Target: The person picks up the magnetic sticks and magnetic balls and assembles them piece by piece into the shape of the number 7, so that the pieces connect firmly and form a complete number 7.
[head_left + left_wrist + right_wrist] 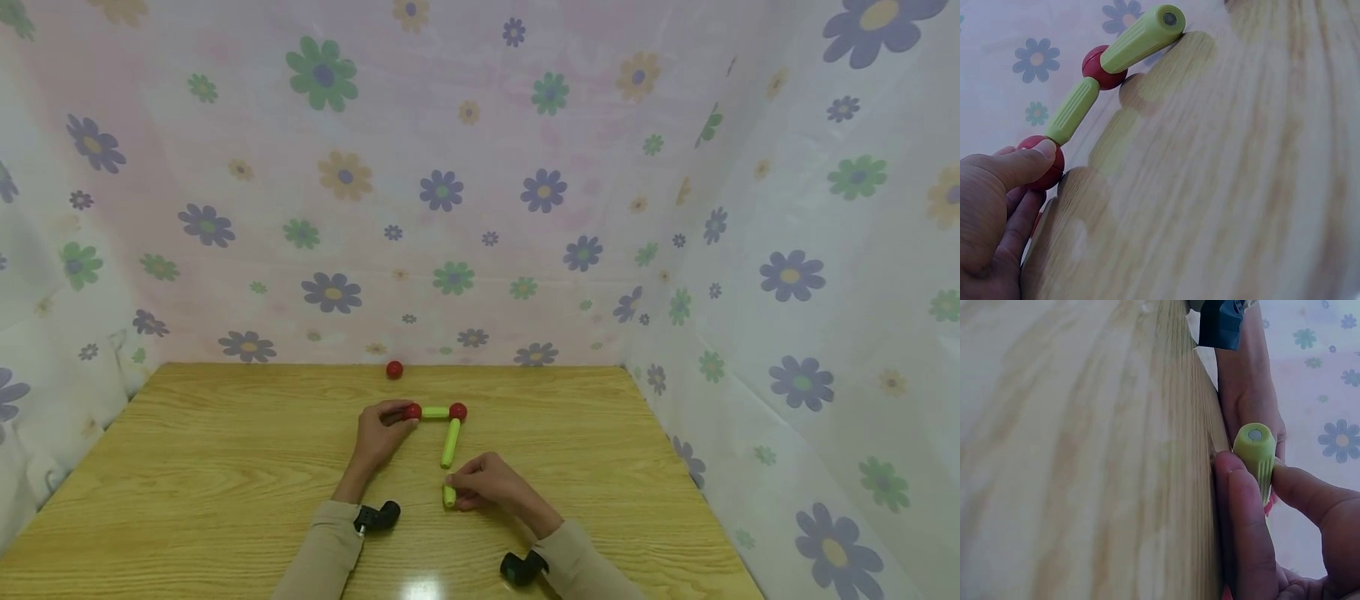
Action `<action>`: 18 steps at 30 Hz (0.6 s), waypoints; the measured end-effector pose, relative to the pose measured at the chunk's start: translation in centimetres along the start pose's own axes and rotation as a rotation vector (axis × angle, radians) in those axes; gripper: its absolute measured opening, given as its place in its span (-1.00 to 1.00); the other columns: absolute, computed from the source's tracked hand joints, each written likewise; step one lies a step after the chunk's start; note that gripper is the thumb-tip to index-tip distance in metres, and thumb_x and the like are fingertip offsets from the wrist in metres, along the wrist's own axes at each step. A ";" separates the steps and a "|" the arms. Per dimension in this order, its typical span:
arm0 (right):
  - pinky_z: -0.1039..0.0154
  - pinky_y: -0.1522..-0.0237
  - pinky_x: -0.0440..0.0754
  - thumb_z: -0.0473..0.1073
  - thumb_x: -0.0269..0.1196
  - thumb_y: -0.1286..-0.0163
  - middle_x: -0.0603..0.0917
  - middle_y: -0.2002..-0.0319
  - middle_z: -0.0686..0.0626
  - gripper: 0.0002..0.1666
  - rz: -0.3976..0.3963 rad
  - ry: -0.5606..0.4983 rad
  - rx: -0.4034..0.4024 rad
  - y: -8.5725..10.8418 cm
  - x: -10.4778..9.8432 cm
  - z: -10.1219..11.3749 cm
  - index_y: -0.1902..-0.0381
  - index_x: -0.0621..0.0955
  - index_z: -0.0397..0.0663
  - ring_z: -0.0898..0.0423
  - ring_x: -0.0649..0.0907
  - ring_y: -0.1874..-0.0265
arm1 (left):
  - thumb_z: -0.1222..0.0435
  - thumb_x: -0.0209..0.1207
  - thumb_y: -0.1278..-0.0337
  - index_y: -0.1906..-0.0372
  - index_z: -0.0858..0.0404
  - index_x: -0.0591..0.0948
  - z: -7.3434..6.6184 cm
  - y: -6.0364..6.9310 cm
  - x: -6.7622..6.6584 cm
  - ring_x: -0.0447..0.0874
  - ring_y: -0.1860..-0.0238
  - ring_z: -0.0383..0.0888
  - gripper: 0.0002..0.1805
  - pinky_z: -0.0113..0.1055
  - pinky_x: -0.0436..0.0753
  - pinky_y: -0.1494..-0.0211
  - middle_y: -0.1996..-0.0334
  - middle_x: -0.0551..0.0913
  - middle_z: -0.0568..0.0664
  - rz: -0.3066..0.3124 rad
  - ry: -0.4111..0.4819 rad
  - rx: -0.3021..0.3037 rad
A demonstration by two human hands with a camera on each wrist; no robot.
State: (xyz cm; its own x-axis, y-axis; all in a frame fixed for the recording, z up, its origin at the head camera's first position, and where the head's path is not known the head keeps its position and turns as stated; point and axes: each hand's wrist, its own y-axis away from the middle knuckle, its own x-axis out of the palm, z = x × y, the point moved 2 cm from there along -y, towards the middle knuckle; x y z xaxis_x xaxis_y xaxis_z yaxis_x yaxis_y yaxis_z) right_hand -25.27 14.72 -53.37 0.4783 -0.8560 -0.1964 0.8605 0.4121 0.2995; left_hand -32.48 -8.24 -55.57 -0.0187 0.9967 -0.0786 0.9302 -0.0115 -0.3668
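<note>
My left hand (381, 435) pinches a red ball (413, 412) between thumb and fingers; the left wrist view shows the thumb (1038, 156) on that ball (1047, 169). A short green rod (436, 412) joins it to a second red ball (457, 411), from which a longer green rod (450, 443) extends toward the front. Nearer the front edge, my right hand (491, 485) pinches a separate green rod (449, 492), apart from the joined pieces. In the right wrist view this rod (1256, 453) shows a round metal end and lies between thumb and fingers.
A loose red ball (394, 370) sits at the back edge of the wooden table (225, 467). Flower-patterned curtains (487, 150) hang behind and at both sides. Black devices are strapped to both wrists.
</note>
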 end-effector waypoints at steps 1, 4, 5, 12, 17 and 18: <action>0.38 0.40 0.75 -0.11 0.35 -0.43 0.73 0.46 -0.05 -0.68 -0.003 -0.003 0.003 -0.1 0.0 0.0 0.15 0.75 -0.34 0.25 0.72 0.54 | 0.62 0.35 -0.10 -0.04 0.62 0.65 -0.3 0.1 0.0 0.67 -0.01 0.44 -0.64 0.13 0.69 -0.09 0.02 0.66 0.50 0.001 0.001 0.009; 0.40 0.42 0.74 -0.10 0.36 -0.43 0.74 0.47 -0.04 -0.67 -0.013 -0.016 0.012 -0.3 0.0 -0.1 0.17 0.75 -0.34 0.26 0.72 0.55 | 0.65 0.33 -0.09 -0.02 0.66 0.63 -1.3 0.3 0.0 0.65 0.00 0.50 -0.65 0.22 0.66 -0.08 0.03 0.65 0.55 0.004 0.013 0.028; 0.40 0.42 0.74 -0.10 0.36 -0.42 0.73 0.47 -0.04 -0.67 -0.015 -0.020 0.015 -0.3 0.0 -0.1 0.18 0.75 -0.34 0.26 0.72 0.55 | 0.65 0.33 -0.09 -0.02 0.67 0.63 -1.5 0.3 0.0 0.65 0.00 0.50 -0.65 0.22 0.66 -0.08 0.04 0.65 0.55 0.006 0.016 0.027; 0.40 0.44 0.74 -0.08 0.38 -0.41 0.75 0.49 -0.04 -0.67 -0.032 -0.020 0.024 -0.5 0.1 0.0 0.21 0.76 -0.32 0.26 0.72 0.56 | 0.55 0.38 -0.12 -0.03 0.56 0.68 0.6 -0.2 -0.2 0.73 0.01 0.33 -0.65 -0.09 0.76 -0.05 0.03 0.69 0.44 0.014 -0.031 0.022; 0.36 0.46 0.75 -0.08 0.41 -0.38 0.74 0.52 -0.06 -0.68 -0.050 -0.016 0.017 -0.6 0.4 0.1 0.28 0.76 -0.29 0.24 0.72 0.60 | 0.59 0.37 -0.10 -0.05 0.61 0.65 -1.2 0.2 -0.2 0.68 -0.02 0.41 -0.63 0.10 0.69 -0.12 0.01 0.67 0.49 0.019 0.008 0.000; 0.35 0.47 0.75 -0.08 0.41 -0.37 0.74 0.53 -0.06 -0.69 -0.054 -0.014 0.013 -0.6 0.5 0.1 0.30 0.76 -0.29 0.23 0.72 0.61 | 0.61 0.35 -0.10 -0.04 0.63 0.64 -1.5 0.3 -0.1 0.67 -0.02 0.43 -0.63 0.14 0.67 -0.12 0.01 0.66 0.51 0.018 0.004 0.000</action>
State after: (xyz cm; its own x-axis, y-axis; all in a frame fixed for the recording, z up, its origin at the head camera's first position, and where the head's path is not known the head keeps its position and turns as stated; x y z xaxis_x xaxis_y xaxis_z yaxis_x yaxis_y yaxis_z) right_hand -25.62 14.01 -53.52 0.4284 -0.8813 -0.1996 0.8827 0.3609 0.3010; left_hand -31.69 -8.27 -54.28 -0.0004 0.9967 -0.0814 0.9303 -0.0295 -0.3657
